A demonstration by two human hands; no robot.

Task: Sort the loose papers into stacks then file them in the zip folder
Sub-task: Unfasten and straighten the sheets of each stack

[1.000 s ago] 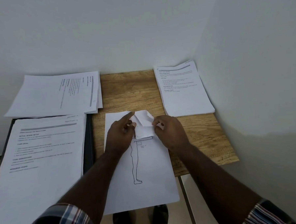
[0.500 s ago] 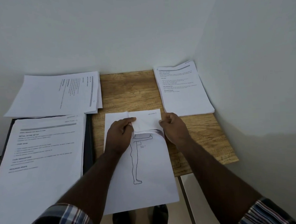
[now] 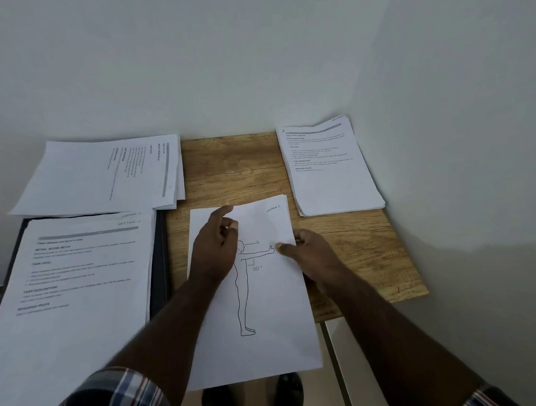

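Left of the left hand (image 3: 215, 252): a printed stack (image 3: 69, 294) on a dark zip folder (image 3: 158, 270), another stack (image 3: 104, 175) beyond; past the right hand (image 3: 309, 253), a third stack (image 3: 330, 165) on the wooden table (image 3: 234, 167). Under both hands, a white sheet (image 3: 255, 343), long axis running away from the body, top corner marked "SECTION 1", showing an outlined standing figure, arm at 90°. Left fingers loosely curled on it, index extended; right thumb and fingers pinching its right edge.

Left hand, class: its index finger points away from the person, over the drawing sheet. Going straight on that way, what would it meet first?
The left hand would probably cross the drawing sheet's far edge, then bare wooden table, then the wall. The way looks free of stacks, though depth is unclear.
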